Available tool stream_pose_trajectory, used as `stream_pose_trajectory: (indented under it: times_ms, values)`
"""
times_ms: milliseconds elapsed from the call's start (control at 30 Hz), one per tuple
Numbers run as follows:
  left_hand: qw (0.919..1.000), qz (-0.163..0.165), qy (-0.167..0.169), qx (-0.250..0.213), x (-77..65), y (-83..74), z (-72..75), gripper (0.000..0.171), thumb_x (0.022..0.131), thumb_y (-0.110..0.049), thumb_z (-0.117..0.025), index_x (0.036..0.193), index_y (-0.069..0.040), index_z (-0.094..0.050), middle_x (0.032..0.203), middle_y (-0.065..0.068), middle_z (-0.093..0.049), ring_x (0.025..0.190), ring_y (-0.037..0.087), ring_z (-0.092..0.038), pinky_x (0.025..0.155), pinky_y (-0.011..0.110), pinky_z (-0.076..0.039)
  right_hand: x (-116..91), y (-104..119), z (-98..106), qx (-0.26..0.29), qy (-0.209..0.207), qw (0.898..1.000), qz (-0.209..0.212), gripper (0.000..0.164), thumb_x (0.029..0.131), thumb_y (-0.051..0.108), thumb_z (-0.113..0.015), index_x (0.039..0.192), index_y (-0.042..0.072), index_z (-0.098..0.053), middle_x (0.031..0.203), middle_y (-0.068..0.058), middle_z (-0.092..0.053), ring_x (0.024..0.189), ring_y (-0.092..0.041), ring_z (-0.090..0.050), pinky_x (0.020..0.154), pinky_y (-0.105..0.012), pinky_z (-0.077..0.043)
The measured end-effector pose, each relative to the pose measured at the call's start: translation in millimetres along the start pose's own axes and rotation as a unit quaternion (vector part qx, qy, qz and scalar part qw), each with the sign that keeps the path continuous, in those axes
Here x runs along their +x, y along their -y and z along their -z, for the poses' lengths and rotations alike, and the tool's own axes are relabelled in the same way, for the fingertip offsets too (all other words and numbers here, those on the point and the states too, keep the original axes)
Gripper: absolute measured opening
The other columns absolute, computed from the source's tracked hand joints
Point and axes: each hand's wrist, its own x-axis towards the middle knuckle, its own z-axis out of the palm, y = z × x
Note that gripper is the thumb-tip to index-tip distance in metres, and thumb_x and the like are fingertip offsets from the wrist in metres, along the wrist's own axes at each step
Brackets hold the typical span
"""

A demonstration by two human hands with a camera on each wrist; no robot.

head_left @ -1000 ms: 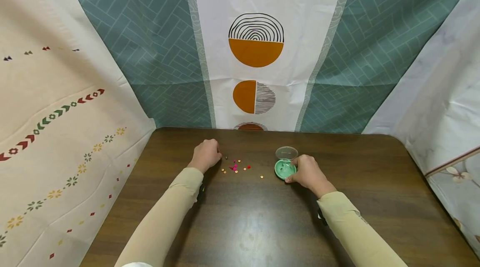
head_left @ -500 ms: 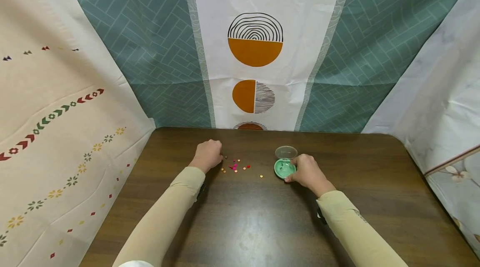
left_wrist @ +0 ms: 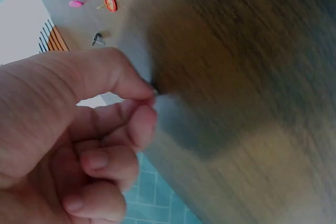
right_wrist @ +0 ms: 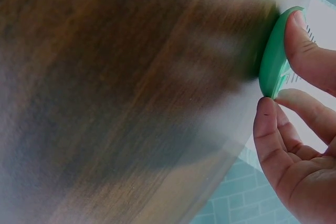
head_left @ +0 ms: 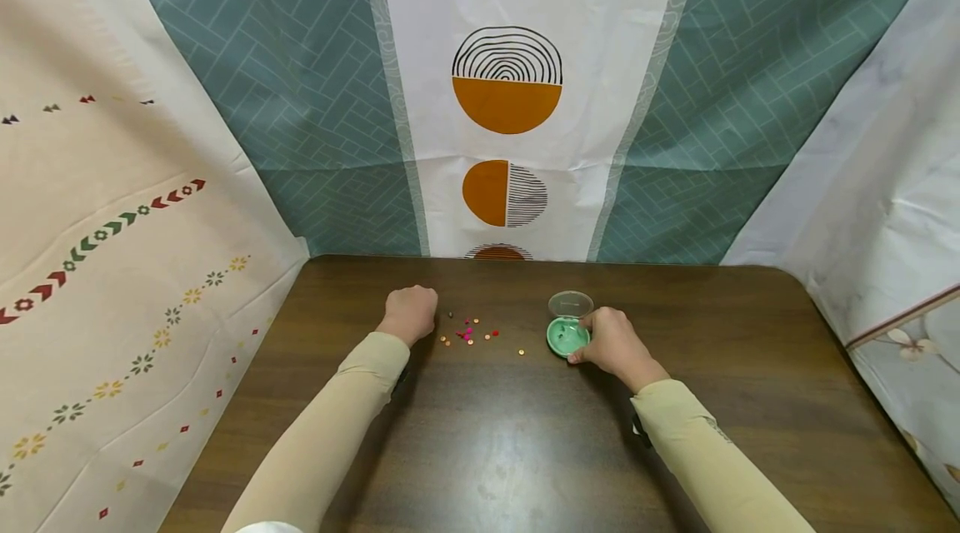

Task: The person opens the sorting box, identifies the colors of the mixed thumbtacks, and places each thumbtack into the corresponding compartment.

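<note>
My left hand [head_left: 408, 315] is at the left of the scattered thumbtacks [head_left: 467, 333], low over the table. In the left wrist view its thumb and forefinger pinch a tiny dark thumbtack [left_wrist: 156, 92], mostly hidden by the fingertips. A black thumbtack [left_wrist: 97, 39] lies close by, with pink and orange-red ones [left_wrist: 110, 2] beyond it. My right hand [head_left: 617, 346] grips the side of a small round green case [head_left: 558, 341], thumb at the near rim and fingers at the far side. Its clear lid [head_left: 571, 303] is flipped back, and a few small dark things lie inside.
The brown wooden table [head_left: 480, 450] reaches back to a patterned curtain [head_left: 510, 108]. One gold-coloured tack [head_left: 522, 352] lies apart, between the cluster and the case. Printed cloths hang along the left [head_left: 150, 308] and right [head_left: 885, 225] sides.
My left hand has drawn slightly left and down, its fingers more tucked under. The right hand and the green case stay in place; the whole view has shifted slightly.
</note>
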Motion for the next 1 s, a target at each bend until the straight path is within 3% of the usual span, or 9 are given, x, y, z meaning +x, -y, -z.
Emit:
stream_pose_trajectory:
  times_ms: [167, 300, 467, 633, 767, 1000]
  values:
    - [0.9985, 0.016, 0.05, 0.016, -2.8, -1.8, 3.5, 0.009, 0.082, -0.014, -0.061, 0.083, -0.012, -0.069, 0.081, 0.005, -0.068, 0.062, 0.018, -0.06, 0.052, 0.042, -0.05, -0.9, -0.1, 1.1, 0.005, 0.004, 1.0, -0.007, 0.062, 0.053, 0.029, -0.091, 0.102, -0.001, -0.07, 0.105, -0.013, -0.069, 0.092, -0.023, -0.062, 0.079, -0.04, -0.05]
    - [0.997, 0.027, 0.071, 0.02, -3.1, -2.4, 3.1, 0.011, 0.08, -0.016, -0.064, 0.089, -0.012, -0.07, 0.084, 0.005, -0.068, 0.063, 0.017, -0.059, 0.052, 0.041, -0.05, -0.9, -0.6, 1.1, 0.003, 0.002, 1.0, -0.006, 0.062, 0.052, 0.029, -0.091, 0.102, -0.001, -0.07, 0.106, -0.014, -0.069, 0.093, -0.025, -0.062, 0.08, -0.041, -0.05]
    - [0.9986, 0.019, 0.05, 0.0, -3.3, -3.0, 3.9, 0.011, 0.079, -0.014, -0.063, 0.088, -0.011, -0.068, 0.084, 0.005, -0.069, 0.062, 0.017, -0.059, 0.053, 0.043, -0.05, 0.5, -1.4, 0.9, -0.009, -0.002, 1.0, 0.004, 0.059, 0.051, 0.031, -0.091, 0.098, 0.0, -0.071, 0.104, -0.013, -0.069, 0.09, -0.024, -0.061, 0.078, -0.04, -0.049]
    - [0.9971, -0.025, 0.011, -0.071, -1.5, -11.4, 11.8, 0.01, 0.082, -0.017, -0.061, 0.074, -0.012, -0.06, 0.074, 0.0, -0.063, 0.063, 0.015, -0.055, 0.057, 0.041, -0.049, 1.3, -0.5, 2.2, -0.013, -0.003, 1.0, 0.003, 0.059, 0.051, 0.031, -0.091, 0.098, 0.0, -0.071, 0.103, -0.012, -0.07, 0.091, -0.024, -0.062, 0.079, -0.04, -0.049]
    - [0.986, -0.074, -0.02, -0.148, -0.1, -25.8, 19.4, 0.015, 0.087, -0.02, -0.058, 0.072, -0.017, -0.06, 0.071, -0.006, -0.06, 0.064, 0.012, -0.055, 0.06, 0.036, -0.047, 1.2, 0.0, 3.4, -0.012, 0.001, 1.0, -0.002, 0.061, 0.052, 0.031, -0.091, 0.1, 0.0, -0.071, 0.105, -0.013, -0.069, 0.093, -0.025, -0.062, 0.081, -0.041, -0.049]
    - [0.9508, -0.103, -0.047, -0.289, 2.7, -50.3, 20.9, 0.013, 0.091, -0.025, -0.059, 0.087, -0.017, -0.068, 0.076, -0.009, -0.061, 0.068, 0.01, -0.054, 0.065, 0.03, -0.044, 0.6, 0.0, 2.5, -0.01, 0.01, 1.0, -0.005, 0.062, 0.053, 0.031, -0.091, 0.103, -0.001, -0.07, 0.109, -0.014, -0.068, 0.098, -0.029, -0.061, 0.082, -0.042, -0.049]
